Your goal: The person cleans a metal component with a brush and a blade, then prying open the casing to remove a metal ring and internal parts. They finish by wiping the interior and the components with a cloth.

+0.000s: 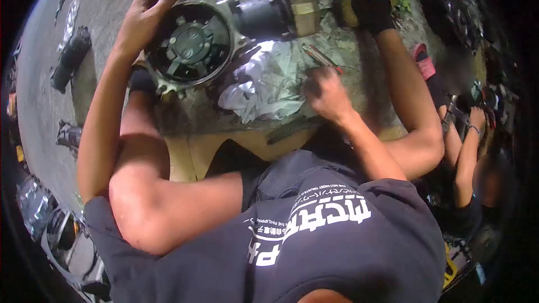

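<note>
A round metal housing [230, 59] with a dark hollow inside and a spoked hub lies on the ground between my legs. My left hand [150, 12] is at its upper left rim, with fingers bent and apart and nothing visible in them. To the right, my right hand [328, 96] is curled and blurred beside a crumpled whitish cloth [264, 84]. Whatever it may hold is too smeared to make out. A thin tool with red on it [323, 58] lies just above that hand. Behind the cloth sits a dark cylindrical motor-like part [261, 17] with a tan end.
My feet, one in a dark sock [373, 11], flank the parts. A dark elongated object [72, 59] lies on the concrete at left, with metal pieces [70, 134] below it. Another person's arm [467, 157] reaches in at right, near a pink shoe [425, 64].
</note>
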A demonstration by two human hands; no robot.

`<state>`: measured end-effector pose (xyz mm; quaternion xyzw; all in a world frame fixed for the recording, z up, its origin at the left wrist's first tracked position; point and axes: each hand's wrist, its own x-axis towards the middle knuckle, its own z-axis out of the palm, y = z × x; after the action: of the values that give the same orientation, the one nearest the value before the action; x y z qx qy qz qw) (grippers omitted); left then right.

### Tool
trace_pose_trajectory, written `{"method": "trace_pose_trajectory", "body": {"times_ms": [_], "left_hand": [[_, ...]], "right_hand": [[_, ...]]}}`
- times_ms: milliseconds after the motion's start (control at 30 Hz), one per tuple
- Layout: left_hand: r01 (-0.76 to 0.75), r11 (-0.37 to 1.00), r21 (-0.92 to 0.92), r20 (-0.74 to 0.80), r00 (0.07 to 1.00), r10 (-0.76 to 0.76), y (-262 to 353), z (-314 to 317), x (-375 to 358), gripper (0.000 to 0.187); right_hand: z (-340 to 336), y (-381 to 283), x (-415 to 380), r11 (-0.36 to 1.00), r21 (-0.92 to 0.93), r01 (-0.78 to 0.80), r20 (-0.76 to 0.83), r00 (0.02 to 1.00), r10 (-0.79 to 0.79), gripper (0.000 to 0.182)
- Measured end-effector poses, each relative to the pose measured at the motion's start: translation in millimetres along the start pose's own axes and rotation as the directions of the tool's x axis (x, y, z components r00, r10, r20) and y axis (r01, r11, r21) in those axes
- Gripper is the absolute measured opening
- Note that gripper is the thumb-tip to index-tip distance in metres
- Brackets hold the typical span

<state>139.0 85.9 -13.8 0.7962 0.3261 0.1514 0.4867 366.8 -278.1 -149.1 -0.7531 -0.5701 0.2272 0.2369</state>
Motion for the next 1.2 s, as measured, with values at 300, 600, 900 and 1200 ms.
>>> {"method": "trace_pose_trajectory", "body": {"times_ms": [300,600,900,1200], "left_hand": [[0.117,0.954,-0.274,-0.044,0.99,-0.134,-14,9,-8,0.028],[0.105,0.945,-0.311,0.015,0.994,-0.106,-9,10,-11,0.034],[-0.064,0.973,-0.221,0.0,0.998,0.066,-15,9,-12,0.036],[0.028,0.952,-0.304,0.035,0.999,-0.018,-16,11,-11,0.036]], "right_hand": [[9,-38,23,0.98,0.133,0.148,0.148,0.975,-0.167,0.047],[-75,-114,56,0.567,0.816,0.113,-0.229,0.964,0.137,0.036],[-105,-171,144,0.821,0.531,0.212,-0.12,0.977,-0.174,0.032],[-17,-151,74,0.882,0.017,0.471,-0.238,0.859,-0.454,0.029]]}}
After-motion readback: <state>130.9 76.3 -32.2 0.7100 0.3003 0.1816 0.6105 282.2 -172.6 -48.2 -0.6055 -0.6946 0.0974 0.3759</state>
